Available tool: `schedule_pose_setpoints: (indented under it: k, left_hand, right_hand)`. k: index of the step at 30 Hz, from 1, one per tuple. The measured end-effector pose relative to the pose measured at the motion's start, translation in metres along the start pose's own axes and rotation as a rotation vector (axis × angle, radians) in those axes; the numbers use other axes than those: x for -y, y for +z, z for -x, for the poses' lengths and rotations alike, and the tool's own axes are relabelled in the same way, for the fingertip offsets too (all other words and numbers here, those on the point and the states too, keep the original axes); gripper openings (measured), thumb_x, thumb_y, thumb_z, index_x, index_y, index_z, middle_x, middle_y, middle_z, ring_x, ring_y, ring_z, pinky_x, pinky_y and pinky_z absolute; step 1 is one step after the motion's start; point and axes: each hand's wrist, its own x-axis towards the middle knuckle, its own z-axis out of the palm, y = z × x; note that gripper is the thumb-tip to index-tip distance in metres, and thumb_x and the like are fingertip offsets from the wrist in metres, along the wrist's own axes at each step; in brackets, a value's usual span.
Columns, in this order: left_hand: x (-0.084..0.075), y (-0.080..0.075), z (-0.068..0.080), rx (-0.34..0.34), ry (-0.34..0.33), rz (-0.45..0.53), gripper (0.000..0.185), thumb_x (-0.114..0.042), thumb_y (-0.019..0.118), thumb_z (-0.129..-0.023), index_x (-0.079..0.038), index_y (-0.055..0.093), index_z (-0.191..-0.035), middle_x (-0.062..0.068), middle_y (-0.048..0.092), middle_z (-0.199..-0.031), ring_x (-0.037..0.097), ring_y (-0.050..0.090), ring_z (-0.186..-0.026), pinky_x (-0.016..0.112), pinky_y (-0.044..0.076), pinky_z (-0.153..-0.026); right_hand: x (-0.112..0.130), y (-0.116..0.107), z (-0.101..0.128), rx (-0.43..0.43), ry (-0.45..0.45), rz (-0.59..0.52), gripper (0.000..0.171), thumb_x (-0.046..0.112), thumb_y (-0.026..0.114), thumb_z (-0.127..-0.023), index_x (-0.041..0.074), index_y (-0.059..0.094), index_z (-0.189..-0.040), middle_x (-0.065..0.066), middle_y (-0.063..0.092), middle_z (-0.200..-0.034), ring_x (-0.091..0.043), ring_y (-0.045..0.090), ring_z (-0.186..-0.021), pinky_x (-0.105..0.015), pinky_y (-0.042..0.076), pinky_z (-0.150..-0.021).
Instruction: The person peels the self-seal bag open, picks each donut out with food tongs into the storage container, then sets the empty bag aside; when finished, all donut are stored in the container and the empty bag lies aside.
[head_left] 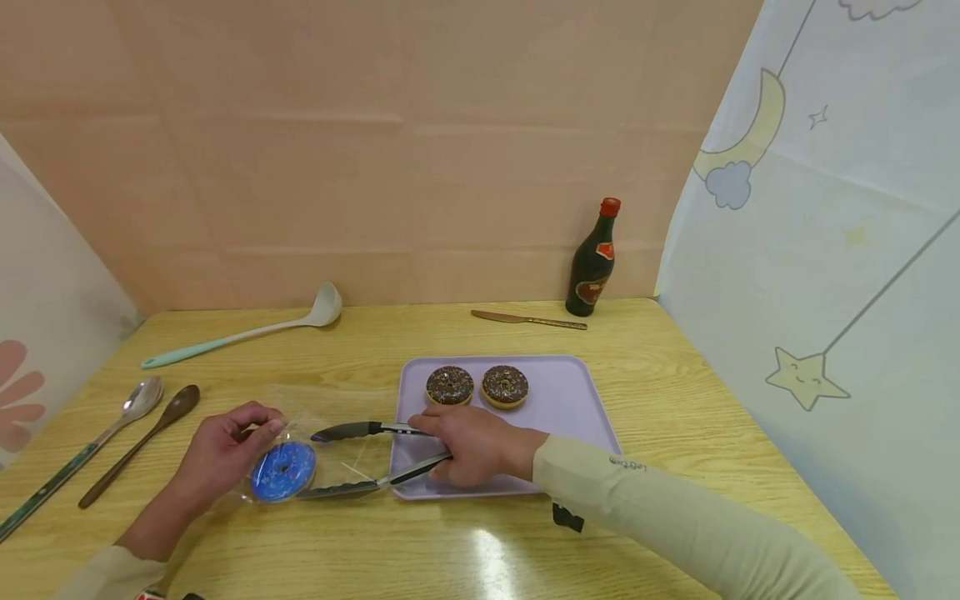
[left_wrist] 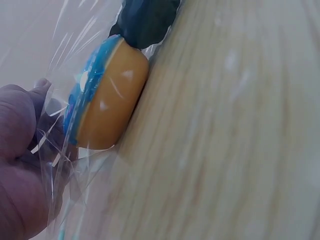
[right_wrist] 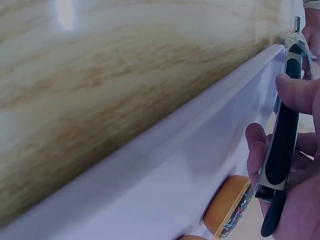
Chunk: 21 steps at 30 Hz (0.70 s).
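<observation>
Your right hand is gripping the tongs; your left hand is pinching the clear bag that is veiling the blue donut.

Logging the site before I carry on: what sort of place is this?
Likely a staged tabletop set, not a real kitchen: a wooden table boxed in by cardboard and a printed curtain, with doughnuts on a tray.

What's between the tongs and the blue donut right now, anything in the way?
Only the clear plastic bag. The blue donut lies inside it, the left hand holding the bag. The tongs, gripped by the right hand, reach in with tips spread; the near tip sits beside the donut.
</observation>
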Motion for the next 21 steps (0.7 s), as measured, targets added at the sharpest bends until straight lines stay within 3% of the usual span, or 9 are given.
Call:
schedule_pose_setpoints:
  k: [7, 21]
  left_hand:
    - [0.0013, 0.0002, -0.0006, 0.002, 0.001, 0.000, 0.009, 0.003, 0.058, -0.093, 0.002, 0.067, -0.095, 0.011, 0.062, -0.083, 0.012, 0.051, -0.065, 0.024, 0.043, -0.055]
    - [0.0014, -0.0012, 0.0004, 0.008, 0.005, 0.002, 0.010, 0.003, 0.056, -0.093, 0.003, 0.066, -0.096, 0.010, 0.060, -0.080, 0.013, 0.049, -0.061, 0.025, 0.041, -0.052]
  right_hand:
    - [-0.0019, -0.0011, -0.0040, 0.020, -0.016, 0.009, 0.069, 0.028, 0.069, -0.087, 0.011, 0.038, -0.145, -0.001, 0.045, -0.138, -0.010, 0.055, -0.100, -0.027, 0.045, -0.085]
    - [0.0018, 0.0042, -0.0063, 0.004, -0.032, 0.033, 0.065, 0.028, 0.067, -0.088, 0.010, 0.039, -0.145, -0.001, 0.044, -0.139, -0.013, 0.051, -0.115, -0.025, 0.041, -0.093]
